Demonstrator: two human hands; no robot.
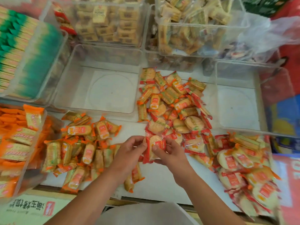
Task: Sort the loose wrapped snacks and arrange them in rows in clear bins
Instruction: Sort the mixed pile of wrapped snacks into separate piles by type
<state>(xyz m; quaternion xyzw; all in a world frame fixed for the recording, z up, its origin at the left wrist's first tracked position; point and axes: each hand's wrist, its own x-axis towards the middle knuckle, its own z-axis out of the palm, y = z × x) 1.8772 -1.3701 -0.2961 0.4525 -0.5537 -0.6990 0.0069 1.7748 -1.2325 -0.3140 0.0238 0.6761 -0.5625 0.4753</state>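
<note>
On the table (162, 181), snacks (172, 103) are just roughly piled by colour; two clear bins (112, 93) are left unfilled; one red-wrapped cracker (154, 143) is pinched by left hand (129, 153) and right hand (172, 155).

Two hands (128, 154) (172, 155) — three loose snack piles (81, 143) (172, 103) (240, 168)

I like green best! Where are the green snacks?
Head view, far left: the green snacks stand in rows in a clear bin, beside an empty bin.

White tabletop (159, 180) with orange-wrapped snacks (78, 146), red-wrapped snacks (235, 161) and clear bins (112, 95).
</note>
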